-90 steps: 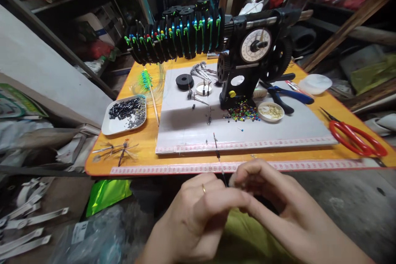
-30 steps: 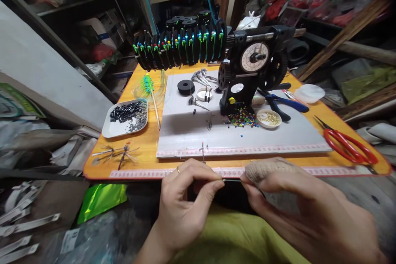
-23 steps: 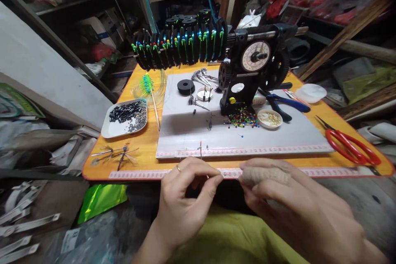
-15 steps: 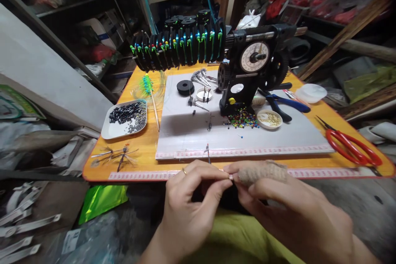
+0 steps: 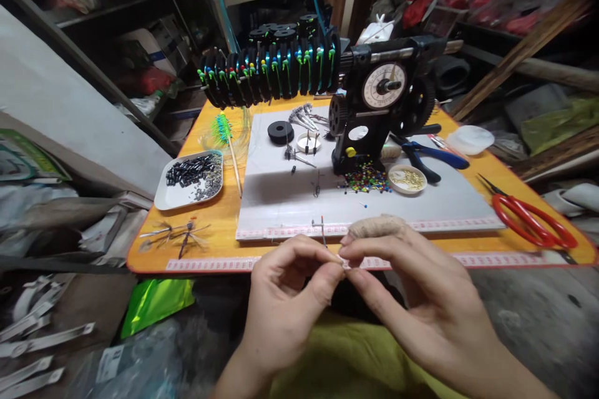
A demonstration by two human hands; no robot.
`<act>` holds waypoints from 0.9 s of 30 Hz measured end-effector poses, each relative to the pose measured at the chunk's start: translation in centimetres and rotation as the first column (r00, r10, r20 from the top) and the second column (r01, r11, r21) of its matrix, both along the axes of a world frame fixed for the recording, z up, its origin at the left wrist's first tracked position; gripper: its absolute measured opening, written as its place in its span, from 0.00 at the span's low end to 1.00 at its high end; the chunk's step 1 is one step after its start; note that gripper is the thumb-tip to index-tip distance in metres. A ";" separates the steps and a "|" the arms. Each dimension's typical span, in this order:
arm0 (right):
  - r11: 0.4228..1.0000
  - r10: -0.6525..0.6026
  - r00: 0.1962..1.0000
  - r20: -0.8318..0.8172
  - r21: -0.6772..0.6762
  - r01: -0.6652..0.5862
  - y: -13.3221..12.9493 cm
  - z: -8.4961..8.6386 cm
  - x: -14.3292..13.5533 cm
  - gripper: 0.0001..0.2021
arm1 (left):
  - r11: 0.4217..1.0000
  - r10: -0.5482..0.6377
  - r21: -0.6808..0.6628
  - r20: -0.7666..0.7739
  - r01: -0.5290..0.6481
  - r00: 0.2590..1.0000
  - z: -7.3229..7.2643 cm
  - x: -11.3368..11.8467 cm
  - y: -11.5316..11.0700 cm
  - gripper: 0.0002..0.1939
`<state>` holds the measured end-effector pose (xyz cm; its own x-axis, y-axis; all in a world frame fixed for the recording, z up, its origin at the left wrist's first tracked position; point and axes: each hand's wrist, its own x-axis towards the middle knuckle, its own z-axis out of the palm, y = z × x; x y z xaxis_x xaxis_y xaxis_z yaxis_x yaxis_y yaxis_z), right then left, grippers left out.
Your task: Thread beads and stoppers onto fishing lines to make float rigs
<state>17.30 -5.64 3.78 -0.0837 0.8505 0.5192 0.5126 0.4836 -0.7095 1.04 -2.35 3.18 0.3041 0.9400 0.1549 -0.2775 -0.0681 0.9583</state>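
Observation:
My left hand (image 5: 290, 299) pinches with thumb and index finger just in front of the table's near edge. Fingertip to fingertip with it, my right hand (image 5: 416, 287) is closed in a pinch too, one finger wrapped in beige cloth (image 5: 381, 225). What sits between the fingertips is too small to make out. Behind my left fingers a thin grey rod with a red tip (image 5: 322, 224) stands upright. The white board (image 5: 276, 199) lies beyond, with colored-headed pins (image 5: 365, 179) and a small dish of gold pieces (image 5: 407, 179) on it.
A black geared device (image 5: 384, 87) with a row of spools (image 5: 271, 72) stands at the back. At left is a tray of black tubes (image 5: 187, 196); at right lie blue-handled pliers (image 5: 435, 156) and red scissors (image 5: 533, 221). A tape measure (image 5: 206, 264) lines the near edge.
My right hand has turned, its wrapped finger now raised and its thumb lower. The joined fingertips have shifted slightly left, and the red-tipped rod has moved slightly right.

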 end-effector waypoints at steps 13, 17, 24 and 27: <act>0.915 -0.037 0.937 0.348 0.388 -0.108 0.5 0.1 0.1 0.07 | 0.988 0.028 0.156 -0.165 -0.002 0.986 -0.1 -0.3 -0.3 0.03; 0.931 0.006 0.955 0.296 0.347 -0.113 0.9 -0.1 -0.3 0.10 | 0.948 0.140 0.312 -0.238 -0.062 0.961 -0.5 -0.4 -0.4 0.06; 0.988 0.085 0.991 0.102 0.120 -0.097 1.0 0.9 -0.1 0.10 | 0.752 0.277 0.658 -0.273 -0.031 0.921 -0.4 -1.1 0.2 0.11; 0.989 0.150 0.989 0.013 -0.002 -0.150 1.1 1.4 0.2 0.10 | 0.617 0.300 0.786 -0.294 0.051 0.908 -0.1 -1.7 0.7 0.13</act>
<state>17.53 -4.51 5.19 -0.2170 0.8281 0.5169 0.4431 0.5554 -0.7037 -0.61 -1.65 3.11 0.3884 0.5580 0.7334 0.1441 -0.8228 0.5497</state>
